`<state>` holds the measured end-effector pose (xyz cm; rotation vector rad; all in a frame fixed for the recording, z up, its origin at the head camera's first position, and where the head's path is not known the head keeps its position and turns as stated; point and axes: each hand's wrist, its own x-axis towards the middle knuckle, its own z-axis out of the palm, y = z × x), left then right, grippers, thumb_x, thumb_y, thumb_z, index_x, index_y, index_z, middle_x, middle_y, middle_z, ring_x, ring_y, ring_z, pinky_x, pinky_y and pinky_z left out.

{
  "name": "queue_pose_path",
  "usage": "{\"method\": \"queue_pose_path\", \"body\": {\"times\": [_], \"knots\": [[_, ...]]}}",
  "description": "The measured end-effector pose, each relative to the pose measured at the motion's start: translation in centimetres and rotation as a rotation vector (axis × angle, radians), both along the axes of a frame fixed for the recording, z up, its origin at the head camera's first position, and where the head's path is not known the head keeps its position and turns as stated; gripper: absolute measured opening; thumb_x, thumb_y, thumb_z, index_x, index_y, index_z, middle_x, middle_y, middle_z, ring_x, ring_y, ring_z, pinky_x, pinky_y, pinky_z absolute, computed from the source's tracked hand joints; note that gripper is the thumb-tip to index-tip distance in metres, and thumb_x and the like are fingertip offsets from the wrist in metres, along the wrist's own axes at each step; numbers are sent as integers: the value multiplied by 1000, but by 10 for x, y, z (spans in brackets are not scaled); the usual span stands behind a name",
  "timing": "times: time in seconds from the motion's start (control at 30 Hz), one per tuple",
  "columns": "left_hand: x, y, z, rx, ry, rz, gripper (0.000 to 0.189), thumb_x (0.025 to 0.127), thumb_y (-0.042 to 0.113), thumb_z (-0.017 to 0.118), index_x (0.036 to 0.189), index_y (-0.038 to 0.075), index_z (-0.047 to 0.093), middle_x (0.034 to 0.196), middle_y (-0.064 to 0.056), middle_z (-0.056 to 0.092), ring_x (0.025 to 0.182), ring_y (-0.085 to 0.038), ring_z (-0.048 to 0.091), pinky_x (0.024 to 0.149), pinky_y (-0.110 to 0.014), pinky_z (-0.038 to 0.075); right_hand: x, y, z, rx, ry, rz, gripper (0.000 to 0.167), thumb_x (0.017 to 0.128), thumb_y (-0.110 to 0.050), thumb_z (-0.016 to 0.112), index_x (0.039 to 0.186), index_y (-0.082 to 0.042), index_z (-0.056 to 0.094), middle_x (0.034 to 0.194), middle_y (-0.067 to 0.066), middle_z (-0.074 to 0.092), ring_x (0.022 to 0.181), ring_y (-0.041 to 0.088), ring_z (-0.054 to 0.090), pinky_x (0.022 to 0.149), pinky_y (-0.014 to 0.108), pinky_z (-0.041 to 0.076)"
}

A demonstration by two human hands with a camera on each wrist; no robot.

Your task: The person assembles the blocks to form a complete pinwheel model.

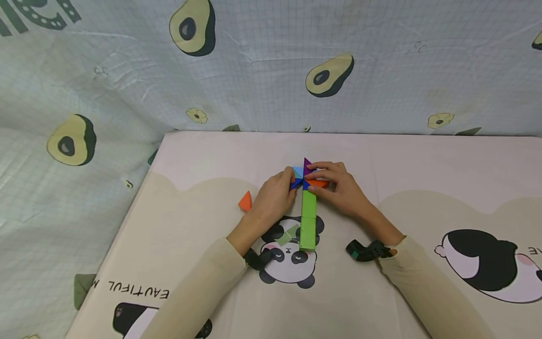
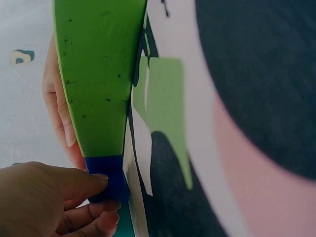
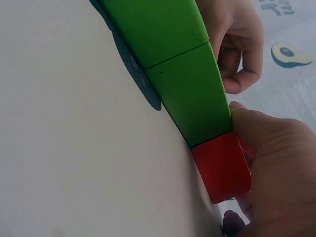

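Several coloured blocks form a pinwheel shape above a column of two green blocks (image 1: 308,203). On the left side, my left hand (image 1: 274,194) pinches a dark blue block (image 2: 104,168) between thumb and fingers. A light blue block (image 1: 298,171) touches it from behind. My right hand (image 1: 338,184) is at the other side, its thumb and fingers about an orange triangular block (image 1: 320,183) that looks red in the right wrist view. Its forefinger reaches a purple triangular block (image 1: 307,165) at the top. The fingers partly hide the blocks.
A loose orange triangular block (image 1: 245,202) lies left of the left hand. The table cover (image 1: 203,221) has printed pandas, one of them under the lower green block. An avocado-print cloth (image 1: 262,80) hangs behind the table's far edge.
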<state>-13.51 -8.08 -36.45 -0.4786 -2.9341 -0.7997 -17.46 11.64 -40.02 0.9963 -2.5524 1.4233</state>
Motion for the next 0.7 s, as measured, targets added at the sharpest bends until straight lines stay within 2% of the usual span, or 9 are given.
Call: {"method": "queue_pose_path", "body": {"times": [0.3,0.43,0.53,0.7], "knots": [[4,0,5,-31,-32,16,25,89,15,68,99,4,48,79,-6,53,67,-20,53,60,-26,46,0,1,-1,8,1,4,28,86,-14,73,114,-12,71,133,5,54,106,24,42,77,38,33],[11,-2,15,-58,-40,36,31,88,21,70,102,3,49,77,-6,51,65,-19,51,55,-25,43,0,1,-1,10,4,7,28,86,-14,73,114,-12,71,133,5,54,106,24,42,78,38,33],[18,-7,24,-39,-46,44,32,88,22,70,103,3,49,76,-7,50,63,-19,50,52,-25,40,-1,1,-1,10,6,7,28,86,-14,73,114,-12,71,133,5,54,107,24,42,79,39,33],[30,-23,36,1,-28,58,29,87,19,71,102,5,51,86,-7,55,71,-19,52,59,-26,45,-1,1,-1,16,-3,2,28,86,-14,73,114,-13,71,133,5,54,107,24,41,78,39,33]]}}
